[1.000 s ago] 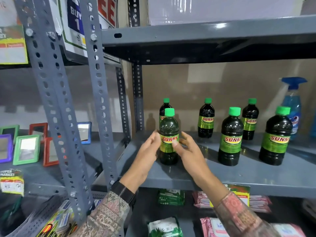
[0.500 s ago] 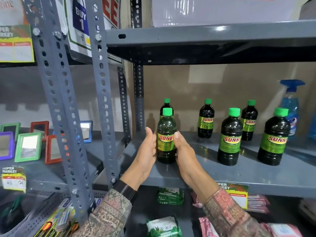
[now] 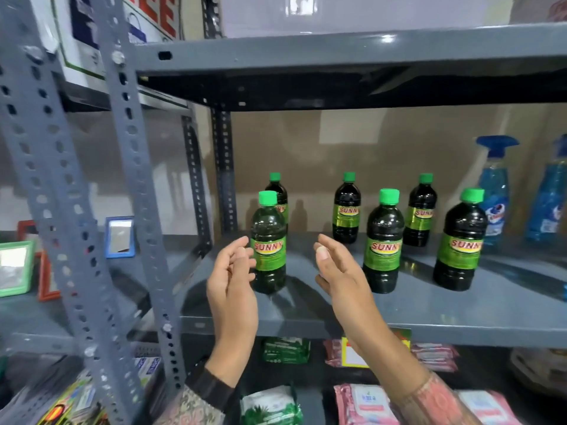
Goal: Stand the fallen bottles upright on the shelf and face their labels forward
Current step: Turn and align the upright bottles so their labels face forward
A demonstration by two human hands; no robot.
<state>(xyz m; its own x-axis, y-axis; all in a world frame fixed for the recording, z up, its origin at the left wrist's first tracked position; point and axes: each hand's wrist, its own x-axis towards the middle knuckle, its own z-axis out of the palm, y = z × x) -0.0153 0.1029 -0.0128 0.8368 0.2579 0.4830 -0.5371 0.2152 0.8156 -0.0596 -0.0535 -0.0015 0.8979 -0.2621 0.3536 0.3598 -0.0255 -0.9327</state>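
Several dark bottles with green caps and green "SUNNY" labels stand upright on the grey metal shelf [image 3: 460,314]. The front left bottle [image 3: 269,240] stands free with its label facing me. My left hand [image 3: 233,283] hovers just left of it, fingers apart and holding nothing. My right hand [image 3: 337,271] is open a short way to its right, clear of the bottle. Two more front bottles [image 3: 383,243] [image 3: 460,240] and three rear bottles [image 3: 277,197] [image 3: 347,208] [image 3: 422,210] also show their labels.
Two blue spray bottles [image 3: 494,191] stand at the shelf's right end. A slanted perforated upright [image 3: 132,179] rises left of my hands. Small framed mirrors [image 3: 120,237] sit on the neighbouring left shelf. Packets [image 3: 285,349] lie on the shelf below.
Both hands have let go of the front left bottle and drawn apart and back from it. The bottle stays standing where it was set.
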